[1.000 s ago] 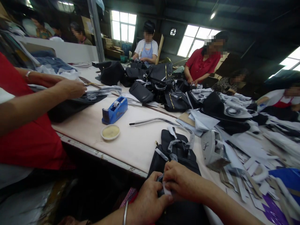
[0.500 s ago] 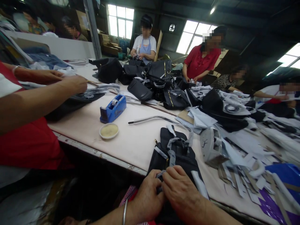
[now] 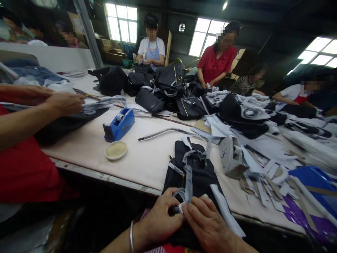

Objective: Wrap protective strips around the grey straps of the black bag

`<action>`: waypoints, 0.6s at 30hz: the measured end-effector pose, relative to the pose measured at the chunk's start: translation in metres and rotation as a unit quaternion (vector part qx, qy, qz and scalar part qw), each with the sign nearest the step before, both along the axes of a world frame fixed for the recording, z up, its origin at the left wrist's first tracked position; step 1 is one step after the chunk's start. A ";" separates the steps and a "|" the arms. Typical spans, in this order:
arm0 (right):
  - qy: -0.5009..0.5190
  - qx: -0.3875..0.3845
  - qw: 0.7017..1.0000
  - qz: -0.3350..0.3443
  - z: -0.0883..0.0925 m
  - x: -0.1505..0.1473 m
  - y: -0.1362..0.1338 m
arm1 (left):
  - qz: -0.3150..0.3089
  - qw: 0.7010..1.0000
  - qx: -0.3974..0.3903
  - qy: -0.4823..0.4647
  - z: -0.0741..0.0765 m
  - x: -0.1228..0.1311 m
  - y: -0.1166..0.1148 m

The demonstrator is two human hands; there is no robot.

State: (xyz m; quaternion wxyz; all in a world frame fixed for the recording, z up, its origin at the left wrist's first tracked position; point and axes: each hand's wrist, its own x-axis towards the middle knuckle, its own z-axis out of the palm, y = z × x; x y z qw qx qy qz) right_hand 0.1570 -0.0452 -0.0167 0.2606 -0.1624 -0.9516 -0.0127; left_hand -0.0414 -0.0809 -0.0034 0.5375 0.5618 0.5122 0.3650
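A black bag (image 3: pixel 196 175) lies at the table's near edge, wrapped in strips of pale grey protective paper (image 3: pixel 188 179). My left hand (image 3: pixel 160 219), with a metal bangle on the wrist, pinches the lower end of a paper strip against the bag. My right hand (image 3: pixel 207 225) presses beside it, fingers curled on the same paper end. Both hands touch each other over the bag's near edge.
A blue tape dispenser (image 3: pixel 119 123) and a small white dish (image 3: pixel 116 150) sit on the cream table (image 3: pixel 147 158). A pile of black bags (image 3: pixel 168 91), paper scraps (image 3: pixel 263 175) and a grey tool (image 3: pixel 230 156) crowd the right. A person in red (image 3: pixel 28 147) works at left; others stand across.
My hands have slid nearer the table's edge and a long paper strip now stands up from the bag between them. The view has shifted slightly right.
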 end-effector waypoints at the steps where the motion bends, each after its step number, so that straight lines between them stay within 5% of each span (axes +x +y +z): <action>1: 0.009 0.003 1.000 -0.001 -0.002 0.000 0.000 | -0.003 1.000 0.003 0.003 0.000 -0.001 0.000; 6: 0.040 0.020 0.999 -0.019 0.000 -0.003 -0.003 | -0.003 0.999 0.001 0.035 -0.003 0.003 0.001; 10: 0.036 -0.016 0.999 -0.026 0.020 0.007 -0.002 | 0.016 0.998 0.017 0.059 -0.005 0.007 0.000; 13: 0.086 -0.069 0.987 -0.120 0.037 0.042 0.024 | 0.001 0.996 0.044 0.074 -0.009 0.006 0.002; 16: 0.221 -0.161 0.904 -0.328 0.045 0.096 0.077 | -0.024 0.991 0.067 0.113 -0.022 0.001 0.004; 18: 0.292 -0.313 0.765 -0.482 0.046 0.131 0.115 | -0.040 0.986 0.092 0.130 -0.035 -0.001 0.007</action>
